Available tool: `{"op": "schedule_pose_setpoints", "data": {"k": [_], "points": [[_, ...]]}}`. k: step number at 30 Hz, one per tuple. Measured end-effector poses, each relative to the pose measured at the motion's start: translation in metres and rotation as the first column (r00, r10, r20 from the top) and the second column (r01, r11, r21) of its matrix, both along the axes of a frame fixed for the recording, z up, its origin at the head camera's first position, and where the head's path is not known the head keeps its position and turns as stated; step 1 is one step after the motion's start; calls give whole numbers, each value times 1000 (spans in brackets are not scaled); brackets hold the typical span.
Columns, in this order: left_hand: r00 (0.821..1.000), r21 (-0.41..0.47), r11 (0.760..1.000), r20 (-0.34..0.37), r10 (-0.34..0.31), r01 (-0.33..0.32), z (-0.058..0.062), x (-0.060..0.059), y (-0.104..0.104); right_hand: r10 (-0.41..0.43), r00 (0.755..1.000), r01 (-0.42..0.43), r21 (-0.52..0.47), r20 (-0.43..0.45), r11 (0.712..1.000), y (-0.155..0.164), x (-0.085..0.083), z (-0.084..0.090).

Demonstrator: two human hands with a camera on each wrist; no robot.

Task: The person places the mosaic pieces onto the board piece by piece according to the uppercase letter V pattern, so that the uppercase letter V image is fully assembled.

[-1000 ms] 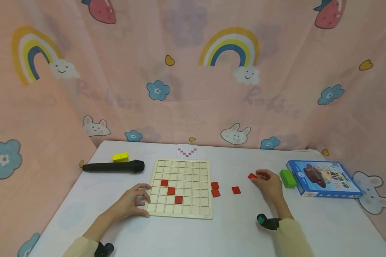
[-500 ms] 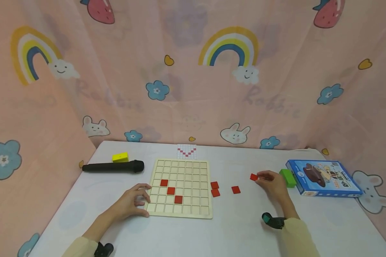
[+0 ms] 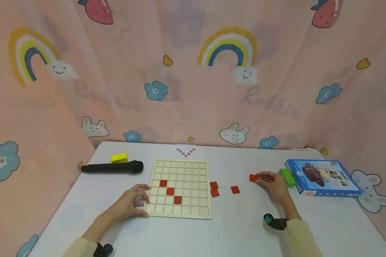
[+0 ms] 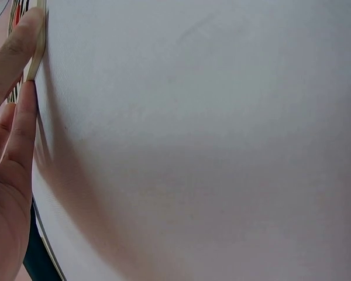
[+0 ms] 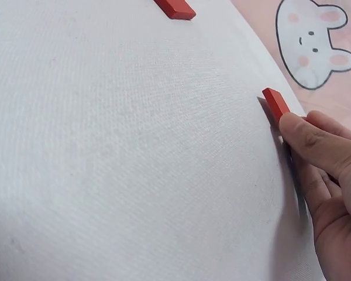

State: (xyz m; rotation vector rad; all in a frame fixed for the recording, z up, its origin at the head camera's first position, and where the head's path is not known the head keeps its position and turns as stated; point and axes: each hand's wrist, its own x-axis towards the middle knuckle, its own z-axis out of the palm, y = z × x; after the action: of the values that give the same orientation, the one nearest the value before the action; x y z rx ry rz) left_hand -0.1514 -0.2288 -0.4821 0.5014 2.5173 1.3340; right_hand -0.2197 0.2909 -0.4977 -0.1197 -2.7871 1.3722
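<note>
Between thumb and fingertips, my right hand pinches a small red square tile just over the white table. The right wrist view shows this tile standing out past the fingertips. My left hand rests at the left edge of a pale wooden grid board, thumb near its front corner and fingers spread along the side. In the left wrist view, thumb and fingers touch the board's edge. Three red tiles lie in the grid on a diagonal. Right of the board lie three loose red tiles.
A small card with a red V pattern lies behind the board. A black microphone and a yellow block are at the back left. On the right are a green block and a blue box.
My right hand has drawn back slightly to the right, and the tile it pinches now shows more beyond the fingertips. My left hand stays at the board's edge.
</note>
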Motion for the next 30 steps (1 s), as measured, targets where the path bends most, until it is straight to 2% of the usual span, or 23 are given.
{"op": "schedule_pose_setpoints", "data": {"k": [13, 20, 30], "points": [[1000, -10, 1000, 7, 12, -12, 2, 0, 1, -46, 999, 46, -60, -8, 997, -17, 4, 1], [1000, -12, 1000, 17, 17, -17, 2, 0, 1, -13, 1000, 12, -97, -9, 995, -30, 5, 7], [1000, 0, 1000, 6, 4, -4, 0, 0, 0, 16, 997, -27, -153, -75, 988, -53, 5, 14]]}}
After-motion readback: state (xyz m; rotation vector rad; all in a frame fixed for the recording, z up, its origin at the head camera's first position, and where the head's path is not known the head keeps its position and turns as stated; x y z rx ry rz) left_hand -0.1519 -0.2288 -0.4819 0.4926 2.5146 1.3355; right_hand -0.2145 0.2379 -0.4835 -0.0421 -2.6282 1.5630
